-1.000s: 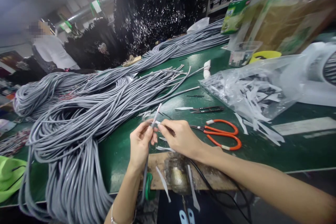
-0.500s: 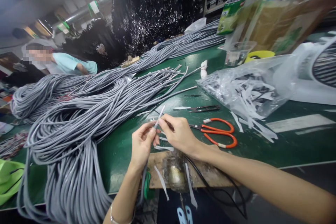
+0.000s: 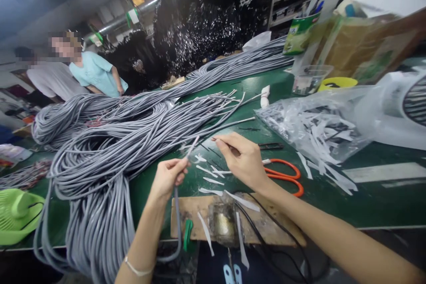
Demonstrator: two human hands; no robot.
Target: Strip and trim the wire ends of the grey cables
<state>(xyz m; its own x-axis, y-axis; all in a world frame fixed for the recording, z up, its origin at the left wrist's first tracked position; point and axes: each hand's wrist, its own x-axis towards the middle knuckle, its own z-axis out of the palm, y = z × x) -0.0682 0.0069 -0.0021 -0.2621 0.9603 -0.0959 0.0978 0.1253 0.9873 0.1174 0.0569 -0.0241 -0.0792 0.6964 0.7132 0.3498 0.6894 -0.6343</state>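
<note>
My left hand [image 3: 169, 178] is closed on a grey cable [image 3: 177, 222], whose pale stripped end points up past my fingertips. From that hand the cable hangs down over the table's front edge. Up and to the right, apart from the cable end, my right hand [image 3: 243, 159] is pinched shut; a tiny dark tip shows at its fingers, too small to name. Orange-handled scissors [image 3: 286, 173] lie beside my right wrist, their blades hidden by the hand. Black thread snips [image 3: 271, 146] show partly behind it. White strips [image 3: 213, 181] are scattered between and below my hands.
A thick bundle of grey cables [image 3: 109, 146] covers the left side. On the right lies a clear bag [image 3: 316, 120] of white scraps. A wooden board [image 3: 266, 226] with a metal block [image 3: 223, 224] sits at the front edge. Two people [image 3: 96, 73] are at the back left.
My hands have come apart: the left moved left and down with the cable, the right moved right and up. The view has shifted, showing a second person more clearly at the back left.
</note>
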